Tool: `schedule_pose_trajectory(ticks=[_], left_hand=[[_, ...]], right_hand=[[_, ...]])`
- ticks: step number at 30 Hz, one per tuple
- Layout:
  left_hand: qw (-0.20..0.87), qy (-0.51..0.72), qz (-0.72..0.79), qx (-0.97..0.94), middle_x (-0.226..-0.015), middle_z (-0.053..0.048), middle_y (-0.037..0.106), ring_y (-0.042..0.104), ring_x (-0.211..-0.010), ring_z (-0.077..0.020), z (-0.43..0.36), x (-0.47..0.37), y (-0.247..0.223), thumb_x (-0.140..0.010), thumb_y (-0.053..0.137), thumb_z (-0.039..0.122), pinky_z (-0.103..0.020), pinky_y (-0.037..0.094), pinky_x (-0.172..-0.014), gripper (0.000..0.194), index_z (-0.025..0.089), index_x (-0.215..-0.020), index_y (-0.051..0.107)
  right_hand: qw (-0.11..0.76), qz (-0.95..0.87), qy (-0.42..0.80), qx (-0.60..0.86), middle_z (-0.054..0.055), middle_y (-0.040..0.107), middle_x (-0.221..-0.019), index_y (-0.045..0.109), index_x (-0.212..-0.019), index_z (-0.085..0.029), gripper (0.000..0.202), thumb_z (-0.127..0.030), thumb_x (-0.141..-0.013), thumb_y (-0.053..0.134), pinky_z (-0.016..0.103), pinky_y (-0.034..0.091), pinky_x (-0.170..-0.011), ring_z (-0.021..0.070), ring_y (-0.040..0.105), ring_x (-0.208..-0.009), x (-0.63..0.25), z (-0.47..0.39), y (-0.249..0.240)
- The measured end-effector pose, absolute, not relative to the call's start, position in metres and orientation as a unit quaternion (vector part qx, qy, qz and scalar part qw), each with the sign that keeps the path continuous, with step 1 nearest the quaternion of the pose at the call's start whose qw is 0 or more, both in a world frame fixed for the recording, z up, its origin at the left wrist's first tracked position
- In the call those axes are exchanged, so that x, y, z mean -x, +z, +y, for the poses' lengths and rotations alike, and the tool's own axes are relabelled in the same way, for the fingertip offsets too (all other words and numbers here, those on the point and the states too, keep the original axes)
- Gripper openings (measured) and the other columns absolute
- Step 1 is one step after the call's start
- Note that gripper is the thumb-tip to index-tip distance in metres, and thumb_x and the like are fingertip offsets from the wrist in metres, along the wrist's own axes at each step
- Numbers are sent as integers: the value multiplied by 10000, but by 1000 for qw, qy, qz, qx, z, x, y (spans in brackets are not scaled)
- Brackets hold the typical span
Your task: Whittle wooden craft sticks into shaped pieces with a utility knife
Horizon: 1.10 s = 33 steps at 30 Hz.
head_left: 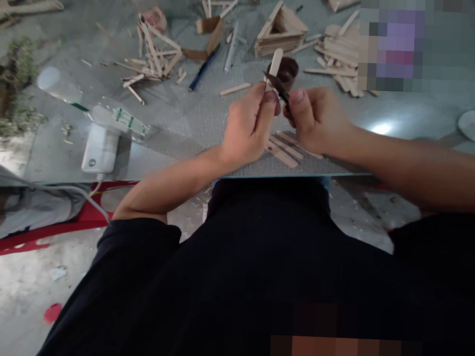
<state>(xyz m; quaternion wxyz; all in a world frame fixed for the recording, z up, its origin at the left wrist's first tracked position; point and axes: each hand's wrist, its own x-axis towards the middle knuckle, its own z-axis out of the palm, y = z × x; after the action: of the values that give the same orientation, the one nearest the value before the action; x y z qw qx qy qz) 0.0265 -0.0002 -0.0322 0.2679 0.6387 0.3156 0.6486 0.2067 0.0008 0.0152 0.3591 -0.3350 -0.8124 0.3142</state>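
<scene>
My left hand (250, 123) is closed around a pale wooden stick (277, 58), whose rounded end points up and away from me. In my right hand (317, 116) is a small dark knife (279, 85), its blade lying against the stick just above my left fingers. Behind the blade sits a round brown object (288, 71), partly hidden by it. Several loose wooden sticks (283, 153) lie below my hands near the table's front edge. One short stick (235, 88) rests to the left of the knife.
On the glass table (177, 117) are a triangular stack of sticks (281, 33), a stick pile (339, 54), a blue pen (203, 69), and jumbled sticks (154, 53). Further left are a plastic bottle (60, 86), a white corded device (101, 148) and dry plants (19, 84).
</scene>
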Motion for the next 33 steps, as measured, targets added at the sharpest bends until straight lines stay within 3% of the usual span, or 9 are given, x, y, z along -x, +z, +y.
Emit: schedule_pose_trajectory(ticks=[3,8,12,18,26,29,33], left_hand=[[207,641,332,-661,-699,1,604,484,-600,-179,4,-21,-35,-1119,469,738,-379,363,-676,521,295,-886,614],[203,588,402,-672,-749,-12,645,505,-643,-211,-3,-15,-29,-1094,530,751,-388,374,-724,473,302,-958,589],[119,562,428,-698,-731,-45,644,542,-651,-238,-13,-14,-21,-1097,380,812,-398,364,-700,573,290,-962,574],[68,517,433,-735,-730,-72,669,586,-621,-275,-11,-12,-25,-1122,219,765,-415,373,-646,615,287,-1034,597],[97,471,427,-766,-822,-92,703,603,-702,-311,-2,-4,-34,-1078,214,799,-477,391,-692,584,354,-1082,592],[181,519,393,-737,-801,-67,687,584,-676,-275,1,-10,-33,-1073,230,832,-480,443,-695,572,371,-940,540],[315,566,368,-667,-673,-5,590,508,-581,-180,-8,-26,-22,-1123,301,777,-385,456,-613,588,316,-834,526]], right_hand=[[357,-821,290,337,-4,381,-644,491,-728,-200,766,-796,-1159,274,346,214,-600,136,366,-599,-205,0,17],[357,-825,288,330,-8,383,-645,486,-714,-190,769,-784,-1164,298,342,215,-598,124,364,-594,-204,0,19],[355,-829,288,322,-8,383,-634,462,-696,-198,777,-795,-1160,284,345,225,-595,125,358,-587,-203,0,18],[346,-835,291,314,-1,392,-614,447,-692,-222,780,-837,-1136,270,370,230,-599,143,349,-584,-203,2,18],[361,-835,295,293,2,410,-617,447,-676,-221,742,-762,-1170,338,370,237,-634,149,371,-591,-203,4,18],[387,-824,315,269,4,444,-646,461,-686,-210,734,-752,-1173,364,351,254,-638,139,395,-608,-200,7,14],[444,-778,359,263,-1,443,-660,505,-755,-220,770,-895,-1092,346,326,254,-581,150,390,-611,-197,9,14]])
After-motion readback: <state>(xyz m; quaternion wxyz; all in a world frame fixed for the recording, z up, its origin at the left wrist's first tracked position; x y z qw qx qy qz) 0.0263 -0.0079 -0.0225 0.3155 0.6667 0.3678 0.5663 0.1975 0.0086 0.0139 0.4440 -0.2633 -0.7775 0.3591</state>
